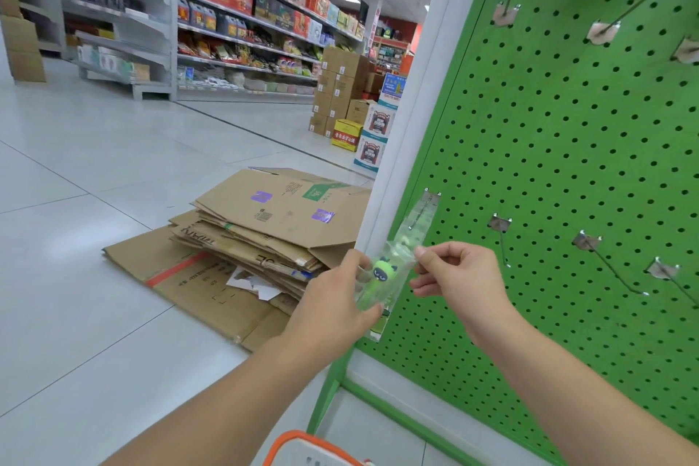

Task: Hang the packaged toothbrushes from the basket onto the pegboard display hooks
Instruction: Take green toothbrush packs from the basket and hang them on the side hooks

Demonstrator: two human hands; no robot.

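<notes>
With both your left hand (336,299) and right hand (459,272) pinching the toothbrush packet (393,269), its flimsy top could slip off the hook (425,210).

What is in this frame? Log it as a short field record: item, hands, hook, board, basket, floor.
item: packaged toothbrush, clear pack with a green cartoon figure, upright in front of the board's left edge
left hand: holds the pack's lower left side
right hand: pinches the pack's right edge
hook: the pack's top sits over the leftmost lower hook
pegboard: green, several bare hooks
basket: orange rim at the bottom edge, contents not visible
floor: flattened cardboard boxes stacked on the left
</notes>
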